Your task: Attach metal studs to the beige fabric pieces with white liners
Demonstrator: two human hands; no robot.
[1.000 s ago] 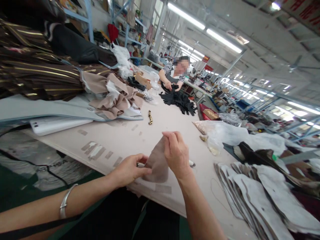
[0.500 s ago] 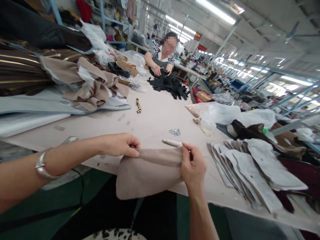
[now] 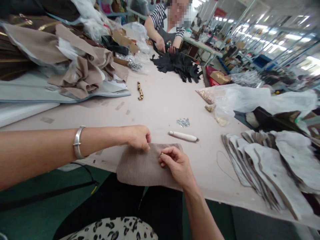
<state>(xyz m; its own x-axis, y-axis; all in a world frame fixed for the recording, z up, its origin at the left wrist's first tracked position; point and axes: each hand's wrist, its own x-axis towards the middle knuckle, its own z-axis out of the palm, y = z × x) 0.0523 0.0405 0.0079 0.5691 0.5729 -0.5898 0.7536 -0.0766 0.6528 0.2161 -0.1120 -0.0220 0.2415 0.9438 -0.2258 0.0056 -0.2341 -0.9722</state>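
Note:
A taupe ribbed fabric piece (image 3: 140, 166) lies flat at the near edge of the long pale table (image 3: 160, 103), partly hanging over it. My left hand (image 3: 137, 136), a silver bangle on its wrist, is closed and pins the fabric's top edge. My right hand (image 3: 175, 164) rests on the fabric with thumb and forefinger pinched on a tiny gold-coloured piece. A white-handled tool (image 3: 183, 136) lies just beyond the fabric. A small heap of shiny metal bits (image 3: 183, 122) sits behind the tool.
Fanned grey-white cut pieces (image 3: 270, 163) lie at right, clear plastic bags (image 3: 240, 100) behind them. Beige and brown cloth is heaped (image 3: 75, 73) at left. A gold chain piece (image 3: 140, 90) lies mid-table. At the far end a person in a striped top handles black pieces (image 3: 178, 63).
The fabric, held up and stretched between both hands before, now lies flat on the table. My right hand moved onto its middle, pinching a small gold piece. The camera tilted down.

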